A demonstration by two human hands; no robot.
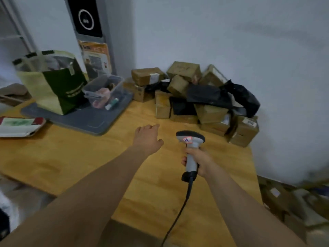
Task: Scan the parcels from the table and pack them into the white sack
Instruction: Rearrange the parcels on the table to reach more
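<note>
Item: parcel scanning station, head view, one moment. Work surface: wooden table (71,157), set into a corner of pale wall. Task stock: pile of parcels (210,111) at the far right corner of the table, stacked against the wall; mostly brown taped cartons, with several black poly bags (204,94) wedged among them. Right hand (199,163): fingers wrapped round the handle of a grey barcode scanner (191,139), head pointing toward the pile, its cable (178,216) trailing off the near edge. Left hand (147,138): palm down, fingers loosely extended and holding nothing, stretched over the bare middle of the table, near the pile but apart from it. Other stock, far left: green and cream tote bag (53,90) and clear plastic tub (105,90), both standing on a grey tray (85,120); a flat printed packet (19,126) at the left edge. Progress, as judged: early or mid-run; the pile looks large, no parcel is in hand or under the scanner, so a pick, a scan and the packing all remain for each one. Not accounted for: the white sack is not identifiable; a white patch (7,205) at the near left edge could be part of it, but it is cut off and blurred. Labels on the parcels are too small to read. Cartons on the floor (293,202) at the right are smeared; whether they belong to the job cannot be told.
</note>
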